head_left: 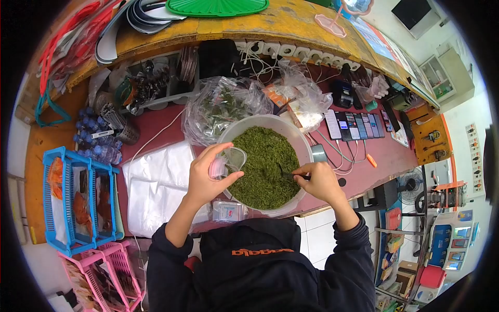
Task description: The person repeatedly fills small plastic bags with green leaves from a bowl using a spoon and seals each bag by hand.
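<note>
A round whitish tub (305,156) full of chopped green leafy bits (265,151) stands on the table before me. Over its left side my left hand (210,169) is closed around a clear plastic cup (236,158), whose mouth tilts toward the tub; its pinkish part lies near the palm. My right hand (318,179) reaches in from the right rim, fingers closed on a dark spoon (289,176). The spoon's head is sunk in the green bits and cannot be seen. Behind the tub sits a clear plastic bag (221,104) with more green inside.
Flat clear plastic bags (156,192) lie left on the red table. A blue basket rack (78,203) stands farther left, above a pink one (112,275). Several phones (353,126) with cables lie right, near an orange marker (371,160). A small clear box (228,211) touches the front edge.
</note>
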The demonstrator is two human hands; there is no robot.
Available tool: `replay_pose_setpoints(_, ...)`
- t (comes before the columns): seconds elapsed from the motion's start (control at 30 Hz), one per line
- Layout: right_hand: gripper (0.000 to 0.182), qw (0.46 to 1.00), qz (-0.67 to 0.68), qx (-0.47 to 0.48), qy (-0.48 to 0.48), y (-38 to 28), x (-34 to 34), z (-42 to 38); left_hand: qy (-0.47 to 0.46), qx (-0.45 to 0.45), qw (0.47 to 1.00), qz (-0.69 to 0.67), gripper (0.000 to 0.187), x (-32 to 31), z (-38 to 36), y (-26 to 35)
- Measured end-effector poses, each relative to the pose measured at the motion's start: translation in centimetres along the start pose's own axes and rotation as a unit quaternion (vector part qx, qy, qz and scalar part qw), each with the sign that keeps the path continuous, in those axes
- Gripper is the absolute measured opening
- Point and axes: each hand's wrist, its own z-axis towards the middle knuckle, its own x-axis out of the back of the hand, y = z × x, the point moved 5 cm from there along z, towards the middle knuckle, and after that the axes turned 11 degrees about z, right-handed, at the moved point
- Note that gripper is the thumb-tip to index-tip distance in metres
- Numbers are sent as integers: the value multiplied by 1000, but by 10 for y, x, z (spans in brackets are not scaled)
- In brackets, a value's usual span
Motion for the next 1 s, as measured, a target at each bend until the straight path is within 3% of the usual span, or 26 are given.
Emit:
replay_pose_setpoints(0.1,15,999,-21,-17,41,6,4,-2,3,-15,1000,0,59,-6,4,5)
replay_pose_setpoints(0.23,13,999,23,-13,28,-5,10,-9,-7,-9,998,54,58,-14,10,14)
replay_pose_setpoints(0.43,11,980,24,84,180,-41,32,-19,-41,2,985,165,55,-38,16,21)
replay_pose_setpoints(0.5,14,937,-58,203,278,-61,33,-26,-50,-5,986,159,55,-47,21,25)
replay_pose_setpoints(0.6,16,919,-124,230,296,-72,25,-28,-43,9,988,147,56,-50,26,34)
replay_pose_setpoints(0.8,14,912,-124,197,337,-71,43,-32,-8,38,988,149,55,-45,22,26)
replay_pose_setpoints(0.83,14,913,-124,198,335,-70,50,-33,14,35,986,161,55,-42,20,26)
replay_pose_setpoints(0.93,14,980,-53,122,145,-63,43,-18,91,13,974,208,57,-42,16,28)
replay_pose_setpoints(1.0,16,964,43,232,122,-73,12,6,99,-8,970,222,58,-50,12,35)
